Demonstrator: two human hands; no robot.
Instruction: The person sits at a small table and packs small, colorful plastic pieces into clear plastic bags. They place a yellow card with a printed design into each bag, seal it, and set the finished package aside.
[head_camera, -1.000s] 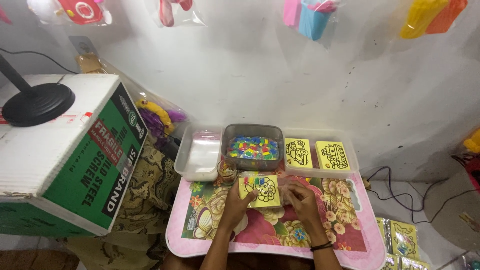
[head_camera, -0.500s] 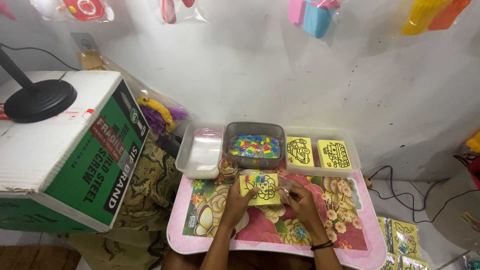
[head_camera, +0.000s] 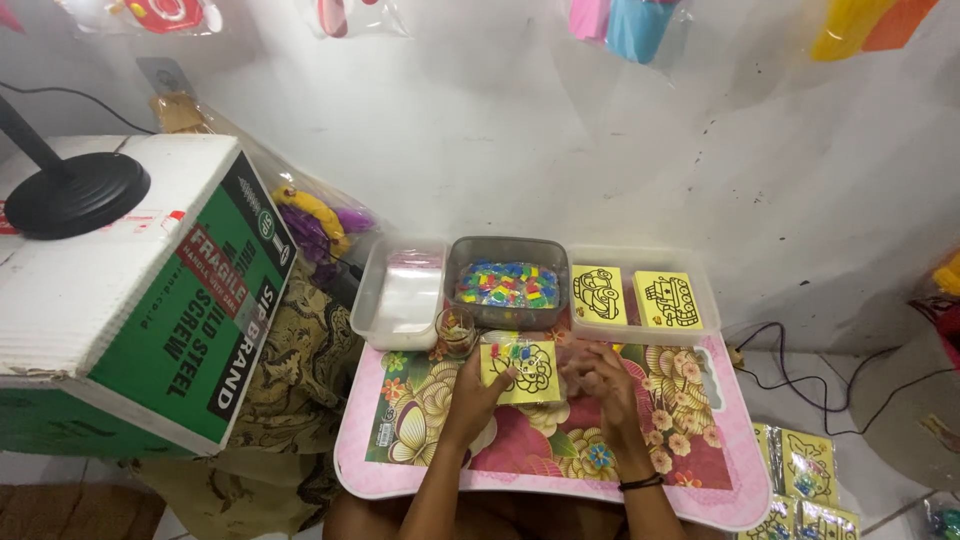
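A yellow card (head_camera: 522, 369) with a black line drawing and a few coloured pieces stuck on it lies on a pink flowered lap table (head_camera: 400, 470). My left hand (head_camera: 481, 392) rests on the card's left edge and pins it down. My right hand (head_camera: 598, 378) hovers just right of the card, fingers curled and blurred; whether it pinches a small piece is unclear. Behind the card stands a grey tub (head_camera: 507, 256) full of small coloured pieces.
A clear tray (head_camera: 700, 290) at the back right holds two more yellow drawing cards (head_camera: 597, 293). A clear lidded box (head_camera: 400, 298) and a small glass cup (head_camera: 456, 329) sit at the back left. A large carton (head_camera: 130, 310) with a black lamp base stands to the left. Packaged cards (head_camera: 805, 480) lie on the floor at right.
The card and my left hand keep their place. My right hand has shifted slightly beside the card and is motion-blurred.
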